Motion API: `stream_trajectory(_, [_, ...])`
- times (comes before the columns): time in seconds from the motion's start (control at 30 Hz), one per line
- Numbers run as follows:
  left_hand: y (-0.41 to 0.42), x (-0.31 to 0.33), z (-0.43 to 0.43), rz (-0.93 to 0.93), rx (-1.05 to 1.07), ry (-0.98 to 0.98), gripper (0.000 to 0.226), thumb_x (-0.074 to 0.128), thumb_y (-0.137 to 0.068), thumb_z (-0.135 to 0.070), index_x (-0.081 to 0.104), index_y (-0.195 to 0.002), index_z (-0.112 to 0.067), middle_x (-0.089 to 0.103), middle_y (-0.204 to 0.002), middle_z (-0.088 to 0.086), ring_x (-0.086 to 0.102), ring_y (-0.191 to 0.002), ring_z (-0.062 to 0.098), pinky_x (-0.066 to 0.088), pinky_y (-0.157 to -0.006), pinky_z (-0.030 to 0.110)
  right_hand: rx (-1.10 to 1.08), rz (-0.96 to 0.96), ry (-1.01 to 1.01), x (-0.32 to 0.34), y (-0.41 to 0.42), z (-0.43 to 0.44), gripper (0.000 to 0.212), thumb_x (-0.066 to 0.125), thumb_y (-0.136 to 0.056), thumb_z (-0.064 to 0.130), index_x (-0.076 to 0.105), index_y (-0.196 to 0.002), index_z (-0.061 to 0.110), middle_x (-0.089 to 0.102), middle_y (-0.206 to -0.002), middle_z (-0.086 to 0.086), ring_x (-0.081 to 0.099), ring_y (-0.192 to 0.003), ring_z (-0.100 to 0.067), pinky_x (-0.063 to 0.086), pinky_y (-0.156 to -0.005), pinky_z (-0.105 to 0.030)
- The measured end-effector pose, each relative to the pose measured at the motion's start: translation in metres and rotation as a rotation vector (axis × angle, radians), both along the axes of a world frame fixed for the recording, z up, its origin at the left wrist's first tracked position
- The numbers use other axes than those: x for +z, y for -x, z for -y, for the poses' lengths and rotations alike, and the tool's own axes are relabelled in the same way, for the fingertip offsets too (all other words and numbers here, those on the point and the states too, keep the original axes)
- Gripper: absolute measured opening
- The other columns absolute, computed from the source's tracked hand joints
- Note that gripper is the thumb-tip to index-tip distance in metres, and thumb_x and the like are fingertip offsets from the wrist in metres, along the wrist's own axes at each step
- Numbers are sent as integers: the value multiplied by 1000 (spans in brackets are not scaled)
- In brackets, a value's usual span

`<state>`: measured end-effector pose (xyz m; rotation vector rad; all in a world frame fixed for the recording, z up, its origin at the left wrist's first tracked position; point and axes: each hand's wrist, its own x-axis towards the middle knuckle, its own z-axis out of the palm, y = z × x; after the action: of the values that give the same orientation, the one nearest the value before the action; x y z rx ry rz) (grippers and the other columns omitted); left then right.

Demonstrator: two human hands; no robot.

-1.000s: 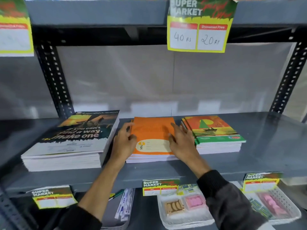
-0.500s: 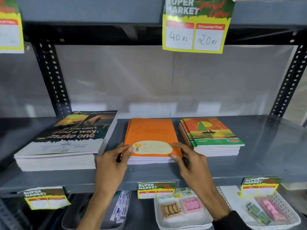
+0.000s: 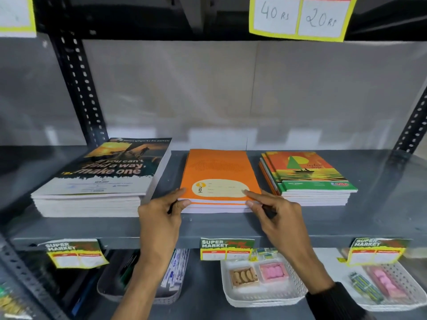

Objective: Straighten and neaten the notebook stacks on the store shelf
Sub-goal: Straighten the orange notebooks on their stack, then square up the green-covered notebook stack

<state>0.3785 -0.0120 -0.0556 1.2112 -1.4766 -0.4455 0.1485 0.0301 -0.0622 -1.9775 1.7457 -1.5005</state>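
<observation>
I see three stacks on the grey shelf (image 3: 381, 218). The orange stack (image 3: 218, 179) sits at centre, the dark stack (image 3: 104, 179) at 9 o'clock from it, the green stack (image 3: 309, 176) at 3 o'clock. My left hand (image 3: 159, 218) pinches the orange stack's near left corner, thumb on top. My right hand (image 3: 282, 215) pinches the near right corner, forefinger on the cover. The green stack is fanned askew.

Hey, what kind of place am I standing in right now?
Most likely a supermarket's stationery aisle. A handwritten price tag reads 40 Rs and 20 Rs, "Super Market" labels line the grey metal shelf, and notebook stacks lie on it.
</observation>
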Motion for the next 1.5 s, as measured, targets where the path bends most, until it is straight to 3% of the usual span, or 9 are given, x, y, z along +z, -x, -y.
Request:
stream_trajectory(0.17, [-1, -1, 2, 76, 19, 15, 29, 74, -81, -10, 74, -110, -13, 75, -107, 3, 73, -92, 11, 51, -92, 27, 14, -23, -14, -2, 3, 0, 31, 71, -89, 28, 71, -120, 33, 59, -117, 22, 61, -114, 1, 51, -98, -21])
stream_trajectory(0.37, [0, -4, 4, 36, 43, 16, 24, 73, -83, -4, 76, -105, -13, 75, -96, -8, 69, -84, -3, 52, -89, 16, -3, -38, -45, -4, 4, 1, 34, 71, -88, 28, 68, -120, 39, 61, -108, 17, 56, -110, 5, 40, -91, -1])
stream_trajectory(0.53, [2, -4, 2, -26, 65, 13, 20, 72, -84, -3, 78, -99, -14, 73, -87, -12, 68, -83, -7, 47, -81, 1, -44, -39, -34, -6, 2, 1, 32, 70, -89, 31, 70, -120, 38, 72, -103, 5, 64, -104, -7, 50, -89, -20])
stream_trajectory(0.87, [7, -2, 0, -82, 116, 21, 18, 73, -81, 2, 79, -88, -14, 67, -81, -22, 62, -71, -21, 44, -77, -3, -106, 38, -9, -6, -3, 1, 27, 76, -84, 24, 76, -111, 31, 76, -92, 5, 66, -90, -7, 51, -84, -18])
stream_trajectory(1.1, [8, -3, -1, -66, 137, 53, 15, 73, -81, 1, 80, -84, -13, 70, -87, -15, 65, -89, -5, 51, -99, 40, -109, 97, -3, -7, -3, 5, 23, 80, -80, 21, 80, -102, 24, 79, -93, 5, 69, -86, 0, 52, -81, -10])
stream_trajectory(1.2, [7, -5, 1, -78, 121, 56, 17, 73, -82, 1, 80, -84, -14, 75, -91, -7, 67, -87, -4, 54, -95, 35, -103, 120, 6, -7, -4, 5, 23, 81, -79, 15, 80, -101, 21, 79, -93, 4, 66, -94, 5, 45, -82, 0])
stream_trajectory(1.3, [6, -7, -2, -11, 107, 77, 15, 73, -82, -2, 79, -88, -15, 71, -98, -12, 64, -85, -13, 52, -90, 30, -96, 106, -11, -9, -3, 2, 25, 79, -81, 22, 78, -106, 27, 79, -98, 5, 70, -89, -1, 55, -89, -17])
stream_trajectory(1.37, [7, -12, -2, 105, 110, 127, 16, 75, -82, -11, 78, -98, -15, 66, -124, -2, 62, -110, 0, 51, -99, 38, -112, 15, -5, -10, 0, -3, 34, 77, -84, 30, 72, -117, 32, 78, -102, 4, 70, -87, -3, 58, -88, -30])
stream_trajectory(1.5, [25, -5, -5, 345, 142, 284, 56, 57, -89, -50, 52, -138, -24, 30, -158, -3, 24, -147, 19, 22, -119, 40, -139, -113, 126, 4, 9, -13, 49, 66, -92, 43, 56, -139, 35, 48, -152, 2, 55, -130, -15, 48, -107, -35])
